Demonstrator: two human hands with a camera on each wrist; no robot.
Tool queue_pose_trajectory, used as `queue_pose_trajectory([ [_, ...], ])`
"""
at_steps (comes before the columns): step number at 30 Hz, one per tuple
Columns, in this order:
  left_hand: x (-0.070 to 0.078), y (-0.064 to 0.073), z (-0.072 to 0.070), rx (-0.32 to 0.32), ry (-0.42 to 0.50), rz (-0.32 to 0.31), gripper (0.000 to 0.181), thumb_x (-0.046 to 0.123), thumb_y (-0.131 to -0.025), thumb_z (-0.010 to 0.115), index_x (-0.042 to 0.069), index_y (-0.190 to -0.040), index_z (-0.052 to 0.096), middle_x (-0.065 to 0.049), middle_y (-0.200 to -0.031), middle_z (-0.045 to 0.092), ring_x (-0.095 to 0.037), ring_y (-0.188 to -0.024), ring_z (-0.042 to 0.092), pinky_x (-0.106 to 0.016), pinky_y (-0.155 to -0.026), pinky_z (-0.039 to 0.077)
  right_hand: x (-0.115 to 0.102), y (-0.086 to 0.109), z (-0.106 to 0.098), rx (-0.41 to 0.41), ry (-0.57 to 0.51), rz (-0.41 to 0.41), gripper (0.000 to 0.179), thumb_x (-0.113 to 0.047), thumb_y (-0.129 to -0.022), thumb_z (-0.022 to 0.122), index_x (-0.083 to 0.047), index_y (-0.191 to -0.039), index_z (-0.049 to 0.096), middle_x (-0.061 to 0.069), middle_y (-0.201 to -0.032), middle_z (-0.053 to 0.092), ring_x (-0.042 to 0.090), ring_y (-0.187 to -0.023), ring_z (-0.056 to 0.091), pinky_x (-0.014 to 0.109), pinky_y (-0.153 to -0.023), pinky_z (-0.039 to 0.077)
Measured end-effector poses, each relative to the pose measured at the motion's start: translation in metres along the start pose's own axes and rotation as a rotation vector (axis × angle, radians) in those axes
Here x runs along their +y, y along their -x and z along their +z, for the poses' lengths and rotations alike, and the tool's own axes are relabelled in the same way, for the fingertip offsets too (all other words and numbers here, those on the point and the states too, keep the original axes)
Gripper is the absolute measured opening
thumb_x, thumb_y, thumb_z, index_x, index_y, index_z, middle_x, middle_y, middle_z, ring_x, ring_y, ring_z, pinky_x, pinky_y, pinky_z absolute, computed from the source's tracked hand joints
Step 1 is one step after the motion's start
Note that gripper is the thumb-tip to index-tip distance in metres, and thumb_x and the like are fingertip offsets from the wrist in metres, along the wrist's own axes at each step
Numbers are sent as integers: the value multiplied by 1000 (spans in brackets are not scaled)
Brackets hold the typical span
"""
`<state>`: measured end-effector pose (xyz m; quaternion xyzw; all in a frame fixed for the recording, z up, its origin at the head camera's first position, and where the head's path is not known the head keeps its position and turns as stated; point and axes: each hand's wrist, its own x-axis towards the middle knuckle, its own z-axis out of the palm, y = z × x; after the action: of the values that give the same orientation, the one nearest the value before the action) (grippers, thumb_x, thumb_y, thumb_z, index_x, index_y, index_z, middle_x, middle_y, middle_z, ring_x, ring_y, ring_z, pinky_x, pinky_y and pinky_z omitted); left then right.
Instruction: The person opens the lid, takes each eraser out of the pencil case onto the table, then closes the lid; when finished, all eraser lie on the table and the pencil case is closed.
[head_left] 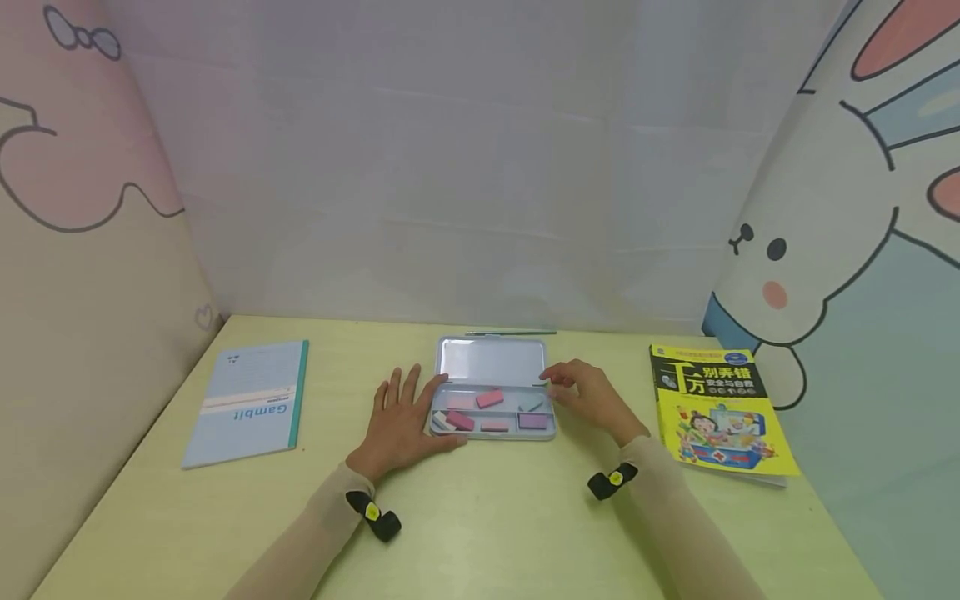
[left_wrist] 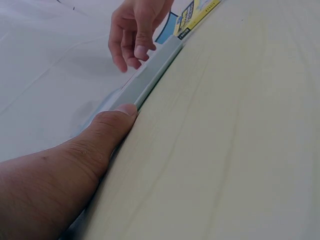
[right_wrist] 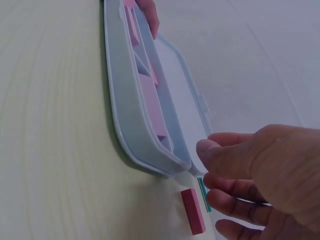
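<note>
A light blue pencil case (head_left: 492, 436) lies with its lid (head_left: 491, 359) folded back. Its compartments hold several erasers, among them a pink eraser (head_left: 490, 398) and a purple eraser (head_left: 532, 422). My left hand (head_left: 405, 427) is spread at the case's left end, its thumb resting against the front wall in the left wrist view. My right hand (head_left: 592, 397) is by the right end, near the lid's corner, fingers loosely bent and nothing seen between them. A dark pink eraser (right_wrist: 193, 211) sits on the table beside those fingers; the right hand hides it in the head view.
At the left lies a pale blue notebook (head_left: 247, 404). A yellow book (head_left: 723, 410) lies at the right, over something grey at its lower edge. Behind the case is a thin dark pencil-like stick (head_left: 512, 333), near the white back curtain (head_left: 480, 208).
</note>
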<state>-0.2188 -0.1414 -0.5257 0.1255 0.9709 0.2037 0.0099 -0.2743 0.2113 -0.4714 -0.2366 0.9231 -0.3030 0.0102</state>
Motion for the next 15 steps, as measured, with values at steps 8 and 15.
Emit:
queue_pose_trajectory([
  [8, -1, -1, 2, -18, -6, -9, 110, 86, -82, 67, 32, -170, 28, -21, -182, 10, -52, -168, 2, -72, -133, 7, -17, -1, 5, -103, 57, 39, 26, -5, -100, 69, -12, -124, 76, 14, -114, 72, 26, -100, 65, 43, -90, 57],
  [15, 0, 0, 3, 4, -11, -1, 111, 86, -82, 67, 32, -170, 28, -22, -181, 12, -52, -168, 4, -71, -133, 8, -18, -7, 10, -104, 88, 5, 23, -3, -95, 74, -9, -117, 80, 13, -102, 70, 20, -87, 59, 34, -79, 50],
])
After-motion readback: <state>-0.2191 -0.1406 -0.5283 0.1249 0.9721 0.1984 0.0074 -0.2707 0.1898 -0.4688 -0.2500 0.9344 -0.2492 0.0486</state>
